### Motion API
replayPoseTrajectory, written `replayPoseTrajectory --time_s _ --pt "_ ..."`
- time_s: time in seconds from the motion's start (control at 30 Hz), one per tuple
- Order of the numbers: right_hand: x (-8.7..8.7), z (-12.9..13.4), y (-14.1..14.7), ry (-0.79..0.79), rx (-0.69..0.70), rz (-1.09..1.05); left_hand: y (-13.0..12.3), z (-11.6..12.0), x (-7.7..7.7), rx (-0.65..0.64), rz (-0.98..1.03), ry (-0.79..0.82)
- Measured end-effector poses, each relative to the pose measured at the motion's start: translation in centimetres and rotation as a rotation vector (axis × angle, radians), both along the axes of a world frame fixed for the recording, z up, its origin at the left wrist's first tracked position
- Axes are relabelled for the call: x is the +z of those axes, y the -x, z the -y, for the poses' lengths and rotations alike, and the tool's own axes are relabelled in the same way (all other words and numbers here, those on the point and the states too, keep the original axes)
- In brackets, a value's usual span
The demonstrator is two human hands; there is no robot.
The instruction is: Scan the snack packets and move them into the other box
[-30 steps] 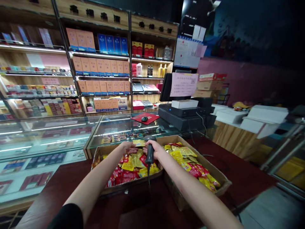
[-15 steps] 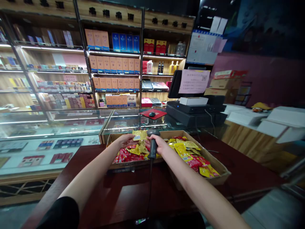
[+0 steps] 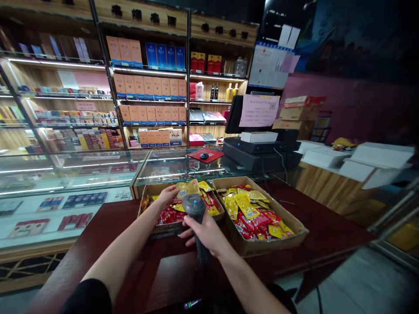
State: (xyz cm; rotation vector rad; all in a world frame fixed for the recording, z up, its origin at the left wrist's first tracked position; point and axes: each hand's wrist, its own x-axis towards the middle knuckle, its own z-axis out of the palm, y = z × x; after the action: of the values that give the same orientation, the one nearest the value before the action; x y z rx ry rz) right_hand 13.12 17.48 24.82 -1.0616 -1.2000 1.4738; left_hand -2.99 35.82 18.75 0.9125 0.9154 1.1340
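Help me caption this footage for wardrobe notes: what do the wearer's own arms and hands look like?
A plain black fabric sleeve ends near the left elbow, leaving the left forearm bare. The right forearm is bare to the picture's edge, with no sleeve in view. The left hand and right hand are gloveless; no watch or bracelet shows.

Shows dark grey with a blue light (image 3: 195,202) on the scanner (image 3: 188,207), pale gold on the held packet (image 3: 187,188), mixed red, yellow and gold on the loose packets (image 3: 250,213), plain brown on the right carton (image 3: 271,247). Has dark reddish-brown on the table (image 3: 327,222), black on the sleeve (image 3: 87,297), red on the mouse mat (image 3: 213,158), pink with printed lines on the paper sheet (image 3: 259,111), orange with blue bottom bands on the shelf boxes (image 3: 148,86).
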Motion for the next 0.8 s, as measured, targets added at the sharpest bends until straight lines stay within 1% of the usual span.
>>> replayPoseTrajectory --time_s 0.03,0.1,0.2,0.27,0.37,0.53,0.8 --pt "-0.4 0.6 0.5 -0.031 -0.031 0.031 0.1 -0.1 -0.3 -0.016 0.002 -0.006" --pt "-1.3 1.4 1.4 -0.042 -0.062 0.057 0.4 -0.1 -0.4 -0.037 0.006 -0.023" --pt "-2.4 2.0 2.4 -0.021 -0.07 0.06 0.6 0.2 0.0 -0.035 0.03 -0.026" --pt "-2.8 2.1 2.8 -0.022 -0.091 0.095 0.6 0.4 0.4 -0.033 0.034 -0.022" --pt "-2.8 1.8 3.2 -0.008 -0.112 0.15 0.5 0.6 0.7 -0.041 0.038 -0.01" --pt "-2.3 1.3 3.2 0.008 -0.11 0.157 0.4 0.4 0.7 -0.031 0.062 0.026" --pt "-2.7 1.2 3.0 0.014 -0.112 0.141 0.6 0.2 0.5 -0.03 0.057 0.034"
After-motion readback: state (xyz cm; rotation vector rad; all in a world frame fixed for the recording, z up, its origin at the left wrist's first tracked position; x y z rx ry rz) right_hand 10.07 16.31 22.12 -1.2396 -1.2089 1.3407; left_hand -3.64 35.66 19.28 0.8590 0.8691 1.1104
